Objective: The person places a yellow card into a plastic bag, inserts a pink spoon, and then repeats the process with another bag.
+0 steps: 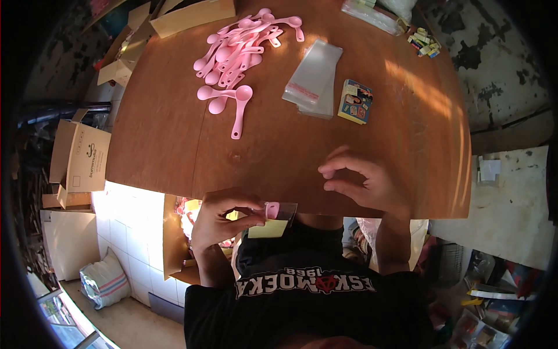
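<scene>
My left hand (224, 216) pinches a clear plastic bag (289, 210) at the table's front edge. Inside the bag are a yellow card (267, 229) and a pink spoon, whose handle end (271, 210) shows; the rest is hidden. My right hand (366, 179) hovers over the front of the table, its fingers curved and apart from the thumb, with nothing between them. Farther back lie loose pink measuring spoons (237, 104), a stack of clear bags (317, 75) and a stack of printed cards (355, 102).
A heap of pink measuring spoons (238, 49) covers the back left of the wooden table (157, 128). Small yellow pieces (424, 42) and plastic packs (372, 17) sit at the back right. Cardboard boxes (87, 154) stand to the left, and an open carton (172, 238) is below the table edge.
</scene>
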Tool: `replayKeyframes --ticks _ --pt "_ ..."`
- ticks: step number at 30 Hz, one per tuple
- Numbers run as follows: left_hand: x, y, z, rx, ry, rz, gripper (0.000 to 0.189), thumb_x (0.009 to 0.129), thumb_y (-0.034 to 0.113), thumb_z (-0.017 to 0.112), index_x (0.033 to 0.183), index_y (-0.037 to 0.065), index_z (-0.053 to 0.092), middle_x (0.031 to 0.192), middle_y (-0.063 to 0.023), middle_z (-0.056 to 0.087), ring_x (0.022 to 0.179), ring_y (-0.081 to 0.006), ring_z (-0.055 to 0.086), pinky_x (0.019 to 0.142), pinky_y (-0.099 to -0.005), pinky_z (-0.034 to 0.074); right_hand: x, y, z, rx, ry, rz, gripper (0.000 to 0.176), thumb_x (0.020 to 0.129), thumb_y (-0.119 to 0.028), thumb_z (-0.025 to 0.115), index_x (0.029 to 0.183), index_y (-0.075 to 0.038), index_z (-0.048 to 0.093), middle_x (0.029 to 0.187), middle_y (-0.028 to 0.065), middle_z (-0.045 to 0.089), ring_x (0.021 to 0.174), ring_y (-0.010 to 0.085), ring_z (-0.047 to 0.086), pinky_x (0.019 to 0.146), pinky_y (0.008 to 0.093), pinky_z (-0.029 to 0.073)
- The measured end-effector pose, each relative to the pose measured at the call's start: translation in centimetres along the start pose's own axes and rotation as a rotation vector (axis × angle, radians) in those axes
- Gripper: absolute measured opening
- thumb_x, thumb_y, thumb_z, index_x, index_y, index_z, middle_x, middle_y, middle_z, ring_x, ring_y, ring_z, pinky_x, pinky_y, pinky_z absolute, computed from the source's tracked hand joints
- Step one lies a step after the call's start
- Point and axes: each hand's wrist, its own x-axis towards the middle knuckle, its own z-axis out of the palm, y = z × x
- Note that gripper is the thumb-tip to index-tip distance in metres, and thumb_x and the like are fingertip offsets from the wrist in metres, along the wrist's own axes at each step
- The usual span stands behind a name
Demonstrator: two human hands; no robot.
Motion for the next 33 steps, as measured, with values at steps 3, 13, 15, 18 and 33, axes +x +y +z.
replayKeyframes --ticks 3,13,15,18,33 --pt "-3.5 -1.0 -1.9 0.111 -0.068 -0.052 0.024 0.073 -0.008 0.078 0.095 -0.001 0.070 0.089 -0.0129 0.070 0.080 -0.0188 0.071 0.069 -0.0288 0.058 2.4 -1.4 -3.4 -0.312 0.031 0.008 0.019 0.080 0.001 0.073 0.099 -0.001 0.069 0.093 0.0090 0.068 0.084 0.0164 0.065 0.076 0.0292 0.052" --pt "-11.9 -7.8 -4.4 0.799 0.109 -0.869 0.059 0.079 0.022 0.076 0.132 0.006 0.055 0.133 -0.0162 0.055 0.122 -0.0317 0.053 0.103 -0.0413 0.042 14.0 10.4 -5.8 -0.768 0.096 0.066 0.015 0.073 -0.010 0.071 0.086 -0.004 0.073 0.080 0.0122 0.072 0.073 0.0255 0.069 0.068 0.0363 0.053" --pt "-11.6 -7.7 -3.7 0.721 0.132 -0.788 0.054 0.083 0.023 0.073 0.131 0.004 0.056 0.131 -0.0172 0.058 0.122 -0.0346 0.054 0.103 -0.0428 0.043 15.1 11.7 -5.8 -0.750 -0.005 0.114 0.011 0.072 -0.010 0.071 0.081 -0.004 0.073 0.076 0.0126 0.071 0.070 0.0265 0.069 0.067 0.0373 0.053" --pt "-10.6 -7.2 -3.0 0.633 0.063 -0.740 0.047 0.087 0.023 0.069 0.127 0.002 0.057 0.127 -0.0176 0.060 0.119 -0.0327 0.057 0.099 -0.0404 0.046 15.8 13.5 -5.3 -0.718 -0.051 0.090 0.007 0.072 -0.009 0.069 0.072 -0.003 0.072 0.069 0.0141 0.069 0.065 0.0285 0.068 0.064 0.0393 0.053" --pt "-0.3 0.9 1.3 0.161 -0.444 -0.013 0.025 0.090 0.008 0.066 0.114 0.001 0.061 0.101 -0.0135 0.070 0.096 -0.0262 0.069 0.081 -0.0364 0.055 14.3 13.0 -5.5 -0.697 0.142 0.017 0.016 0.081 -0.004 0.059 0.095 -0.002 0.067 0.086 0.0192 0.069 0.083 0.0351 0.067 0.073 0.0422 0.052"
